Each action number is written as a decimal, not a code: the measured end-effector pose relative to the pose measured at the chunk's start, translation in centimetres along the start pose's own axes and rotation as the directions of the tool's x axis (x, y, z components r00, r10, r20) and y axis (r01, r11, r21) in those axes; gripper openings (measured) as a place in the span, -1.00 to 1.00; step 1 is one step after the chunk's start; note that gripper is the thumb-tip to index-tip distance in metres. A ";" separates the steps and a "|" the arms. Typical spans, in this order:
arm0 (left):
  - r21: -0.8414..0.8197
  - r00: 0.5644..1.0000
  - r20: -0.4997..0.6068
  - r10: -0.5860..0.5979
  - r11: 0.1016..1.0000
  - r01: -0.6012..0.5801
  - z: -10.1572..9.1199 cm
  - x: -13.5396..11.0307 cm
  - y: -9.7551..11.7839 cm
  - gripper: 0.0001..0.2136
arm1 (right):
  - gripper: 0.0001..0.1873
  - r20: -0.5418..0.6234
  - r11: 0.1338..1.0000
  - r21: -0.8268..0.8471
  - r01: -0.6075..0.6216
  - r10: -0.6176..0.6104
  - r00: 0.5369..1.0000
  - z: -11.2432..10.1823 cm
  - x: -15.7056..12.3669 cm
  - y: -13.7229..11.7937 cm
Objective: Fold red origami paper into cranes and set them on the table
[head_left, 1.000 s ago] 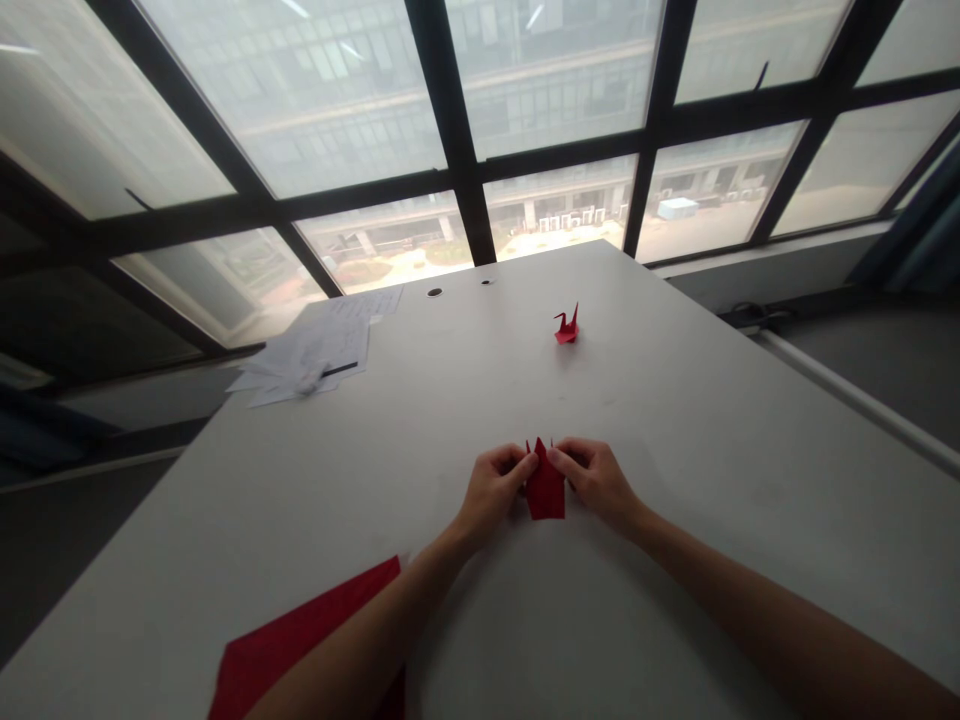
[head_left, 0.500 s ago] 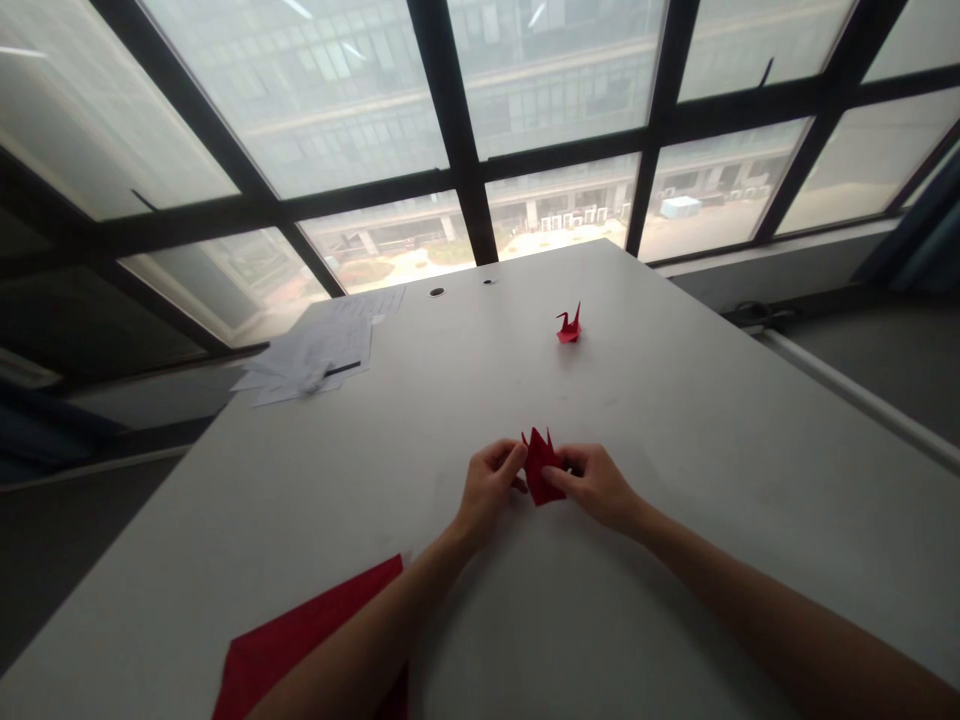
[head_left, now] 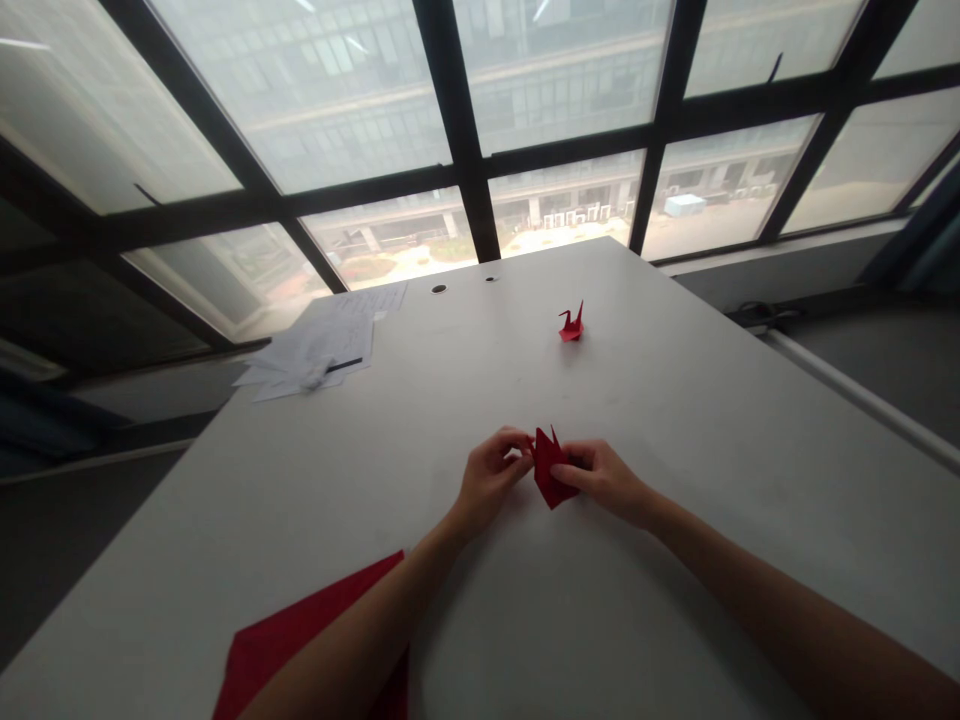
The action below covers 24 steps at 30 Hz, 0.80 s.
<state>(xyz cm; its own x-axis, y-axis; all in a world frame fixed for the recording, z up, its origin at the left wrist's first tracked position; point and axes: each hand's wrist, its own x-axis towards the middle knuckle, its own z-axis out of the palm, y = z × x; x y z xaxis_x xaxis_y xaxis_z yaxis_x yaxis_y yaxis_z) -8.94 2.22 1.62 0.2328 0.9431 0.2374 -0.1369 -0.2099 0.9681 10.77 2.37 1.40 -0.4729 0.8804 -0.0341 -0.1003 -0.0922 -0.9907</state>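
Observation:
A partly folded red origami crane [head_left: 550, 472] is held just above the white table, with a thin point sticking up on its right side. My right hand [head_left: 606, 480] grips its body from the right, thumb across the front face. From the left, my left hand [head_left: 491, 477] pinches the narrow point on the crane's other side between thumb and fingertips. Farther off stands a finished red paper crane [head_left: 571, 328], neck and tail raised. Red paper [head_left: 300, 630] lies flat at the lower left, partly hidden under my left forearm.
The white table [head_left: 465, 360] reaches to a wall of dark-framed windows [head_left: 469, 150]. Printed sheets [head_left: 322, 335] lie at its left edge, with a dark pen [head_left: 345, 365] on them. Two round holes [head_left: 439, 289] sit near the far end.
My left fingers have pulled the crane's left point outward and down, away from upright. The crane and my right hand have shifted slightly right, and the view has moved a little.

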 end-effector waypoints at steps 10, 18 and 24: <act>-0.002 0.996 -0.005 0.094 0.996 -0.094 -0.1 0.0 -0.5 -0.77 | -0.69 0.004 0.998 -0.052 0.030 -0.030 1.000 -0.2 0.0 0.3; 0.372 0.968 -0.091 0.232 0.910 -0.183 0.1 -0.5 0.0 -0.90 | -0.69 -0.051 0.994 -0.080 0.069 -0.073 0.996 0.0 0.0 0.8; 0.485 0.954 -0.088 0.286 0.849 -0.210 0.4 -0.7 0.8 -0.94 | -0.69 -0.139 0.981 -0.155 0.114 -0.136 0.981 0.5 -0.1 0.4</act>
<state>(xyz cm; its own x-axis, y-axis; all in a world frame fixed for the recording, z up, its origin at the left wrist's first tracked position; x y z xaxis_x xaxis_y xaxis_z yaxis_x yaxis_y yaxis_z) -8.84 1.25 2.27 0.0983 0.8623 0.4967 0.3021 -0.5014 0.8108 10.35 2.03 1.03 -0.3281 0.9410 0.0833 -0.0173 0.0822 -0.9965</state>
